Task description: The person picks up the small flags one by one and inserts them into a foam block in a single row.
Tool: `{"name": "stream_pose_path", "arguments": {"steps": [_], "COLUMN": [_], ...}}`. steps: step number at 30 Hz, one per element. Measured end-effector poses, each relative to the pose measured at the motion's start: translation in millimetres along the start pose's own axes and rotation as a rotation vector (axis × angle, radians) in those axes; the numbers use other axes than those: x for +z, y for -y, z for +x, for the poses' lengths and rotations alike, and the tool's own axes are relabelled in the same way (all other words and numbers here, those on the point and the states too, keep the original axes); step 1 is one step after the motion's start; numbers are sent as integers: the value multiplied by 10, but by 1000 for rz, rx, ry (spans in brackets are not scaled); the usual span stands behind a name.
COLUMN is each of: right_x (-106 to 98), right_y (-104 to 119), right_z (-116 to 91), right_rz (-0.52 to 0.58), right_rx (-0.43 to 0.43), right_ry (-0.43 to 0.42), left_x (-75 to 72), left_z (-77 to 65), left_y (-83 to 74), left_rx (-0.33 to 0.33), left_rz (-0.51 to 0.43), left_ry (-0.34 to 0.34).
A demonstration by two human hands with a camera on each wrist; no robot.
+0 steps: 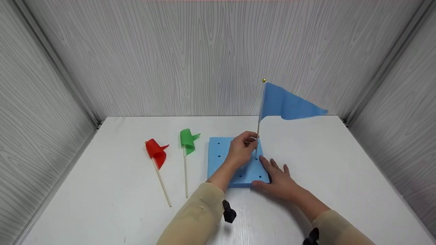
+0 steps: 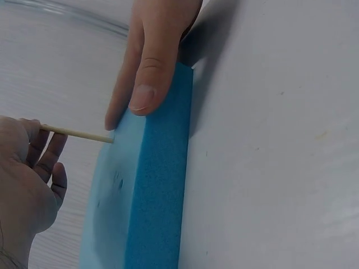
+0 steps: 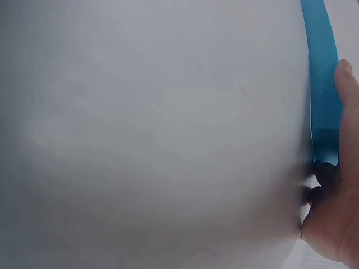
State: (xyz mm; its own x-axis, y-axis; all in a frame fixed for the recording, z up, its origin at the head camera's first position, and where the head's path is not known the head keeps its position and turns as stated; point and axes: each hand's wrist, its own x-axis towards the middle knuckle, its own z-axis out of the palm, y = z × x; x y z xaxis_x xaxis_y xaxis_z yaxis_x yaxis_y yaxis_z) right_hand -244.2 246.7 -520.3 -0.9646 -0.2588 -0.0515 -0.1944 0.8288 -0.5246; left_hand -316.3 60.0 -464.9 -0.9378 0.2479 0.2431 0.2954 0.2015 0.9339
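from here i see the left hand (image 1: 241, 149) pinching the thin wooden stick (image 1: 258, 131) of a blue triangular flag (image 1: 289, 103), its lower end at a right-side hole (image 1: 256, 159) in the light-blue foam block (image 1: 215, 168); the right hand (image 1: 281, 183), fingers extended, rests against the block's right edge.

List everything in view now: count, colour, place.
Raised flag: 1, blue, gold-tipped, over the block
Holed block: 1, light blue, on the table
Leftmost flag: 1, red, on the table
Middle flag: 1, green, left of the block
Table: 1, white, beneath the block
Walls: 3, grey, back and sides
Fittings: 2, black, by the sleeves
Sleeves: 2, beige, on the arms
Left hand: 1, bare, gripping the raised flag
Right hand: 1, bare, on the block
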Motion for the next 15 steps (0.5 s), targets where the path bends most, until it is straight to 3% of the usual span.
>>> {"name": "stream_pose_path", "arguments": {"steps": [7,15], "right_x": [-6,-7], "right_y": [-7,-12], "right_z": [0,-3], "right_rz": [1,8], "right_rx": [-21,-25], "right_ry": [-8,-5], "left_x": [20,63], "left_z": [2,-17], "left_y": [-3,31], "left_rx": [3,-10], "left_rz": [-1,74], "left_ry": [-11,-6]}}
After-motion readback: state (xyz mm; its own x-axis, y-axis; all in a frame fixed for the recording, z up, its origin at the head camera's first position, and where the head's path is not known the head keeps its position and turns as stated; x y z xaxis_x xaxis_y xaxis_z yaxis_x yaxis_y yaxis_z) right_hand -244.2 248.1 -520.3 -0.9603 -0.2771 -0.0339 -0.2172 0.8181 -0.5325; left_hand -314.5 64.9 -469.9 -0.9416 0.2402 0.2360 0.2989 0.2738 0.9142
